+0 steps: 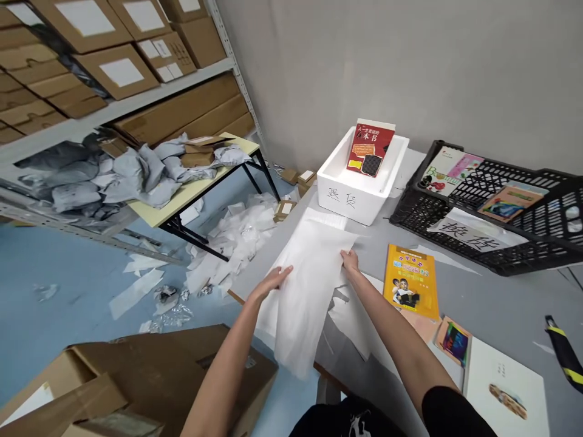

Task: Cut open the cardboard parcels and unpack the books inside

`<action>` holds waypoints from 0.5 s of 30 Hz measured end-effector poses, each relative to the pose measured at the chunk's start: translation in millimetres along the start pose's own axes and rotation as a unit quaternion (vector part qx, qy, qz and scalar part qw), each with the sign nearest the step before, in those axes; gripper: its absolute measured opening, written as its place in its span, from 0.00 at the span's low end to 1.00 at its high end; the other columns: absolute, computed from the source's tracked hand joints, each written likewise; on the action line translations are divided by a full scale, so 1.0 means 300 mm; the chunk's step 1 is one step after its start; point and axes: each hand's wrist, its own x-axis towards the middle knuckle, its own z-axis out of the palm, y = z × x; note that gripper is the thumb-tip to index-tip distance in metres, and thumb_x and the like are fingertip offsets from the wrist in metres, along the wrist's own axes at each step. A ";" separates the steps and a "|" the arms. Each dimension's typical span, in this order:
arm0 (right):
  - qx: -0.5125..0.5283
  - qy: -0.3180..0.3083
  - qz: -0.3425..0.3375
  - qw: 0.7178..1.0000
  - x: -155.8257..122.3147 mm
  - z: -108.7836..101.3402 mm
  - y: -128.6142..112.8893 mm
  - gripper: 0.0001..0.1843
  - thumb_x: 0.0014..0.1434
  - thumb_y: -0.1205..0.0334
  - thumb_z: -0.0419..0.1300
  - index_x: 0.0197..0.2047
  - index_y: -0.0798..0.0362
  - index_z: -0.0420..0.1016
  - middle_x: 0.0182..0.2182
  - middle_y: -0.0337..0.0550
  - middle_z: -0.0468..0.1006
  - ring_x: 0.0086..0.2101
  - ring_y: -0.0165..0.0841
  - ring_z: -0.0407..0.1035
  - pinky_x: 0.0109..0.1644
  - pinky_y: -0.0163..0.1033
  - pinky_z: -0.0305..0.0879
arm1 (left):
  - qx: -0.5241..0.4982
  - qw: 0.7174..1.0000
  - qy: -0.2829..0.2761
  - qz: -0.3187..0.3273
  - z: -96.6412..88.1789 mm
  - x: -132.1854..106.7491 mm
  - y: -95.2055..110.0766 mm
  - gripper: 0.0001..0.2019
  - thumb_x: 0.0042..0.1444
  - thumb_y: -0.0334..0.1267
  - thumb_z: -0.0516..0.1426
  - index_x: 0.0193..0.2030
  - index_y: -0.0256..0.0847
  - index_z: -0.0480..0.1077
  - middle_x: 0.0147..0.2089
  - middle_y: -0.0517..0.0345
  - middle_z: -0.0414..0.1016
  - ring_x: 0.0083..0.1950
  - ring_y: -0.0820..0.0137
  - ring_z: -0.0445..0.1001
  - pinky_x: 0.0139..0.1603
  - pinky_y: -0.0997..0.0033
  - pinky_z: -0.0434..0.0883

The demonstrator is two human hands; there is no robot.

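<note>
Grey wall (410,67) and a loaded metal shelf (173,87) frame a grey desk (510,309) in a packing room, with a big cardboard box (173,358) standing beside the desk's near left side. A black crate (412,209) holding books sits at the back right, next to a white foam box (344,206) with a red book (371,145) leaning inside.

Between the worker's hands, a thin white sheet (305,291) lies over more white sheeting, its lower end hanging past the desk's near edge above the blue floor. The left hand (276,279) holds the left edge with fingers drawn narrow; the right hand (350,261) pinches the right edge near the far end. From here I cannot tell how firm either grip is.

That loose end looks like the weak point: a slack grip could let the sheet slide to the floor, while a hard sideways pull might tear it. Its folds could also catch the sheeting beneath and drag it along.

Close by the right forearm, a yellow book (412,282) limits sideways room. The foam box blocks the far end. A white book (505,388), a black-and-yellow tool (565,355) and a small colourful book (455,341) lie farther right.
</note>
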 end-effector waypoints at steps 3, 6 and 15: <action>-0.050 0.027 0.003 0.998 0.065 0.027 0.021 0.20 0.62 0.56 0.57 0.54 0.54 0.67 0.51 0.47 0.70 0.46 0.36 0.69 0.47 0.48 0.69 | 0.009 1.000 -0.022 -0.001 0.040 -0.020 -0.108 0.21 0.50 0.55 0.56 0.37 0.38 0.72 0.37 0.48 0.79 0.39 0.63 0.76 0.35 0.70 0.71; -0.097 0.038 -0.006 0.995 0.124 0.053 0.017 0.19 0.62 0.55 0.57 0.54 0.54 0.68 0.51 0.47 0.71 0.46 0.37 0.69 0.48 0.48 0.69 | 0.042 0.999 -0.011 -0.004 0.033 0.002 -0.169 0.17 0.52 0.51 0.55 0.36 0.39 0.72 0.35 0.54 0.78 0.38 0.63 0.76 0.36 0.69 0.71; -0.220 0.046 -0.009 0.974 0.180 0.108 0.020 0.18 0.62 0.55 0.56 0.54 0.53 0.68 0.51 0.47 0.70 0.46 0.36 0.69 0.48 0.48 0.69 | 0.202 0.974 0.059 -0.079 0.011 0.140 -0.222 0.20 0.53 0.47 0.57 0.52 0.42 0.64 0.44 0.47 0.77 0.49 0.53 0.74 0.42 0.64 0.67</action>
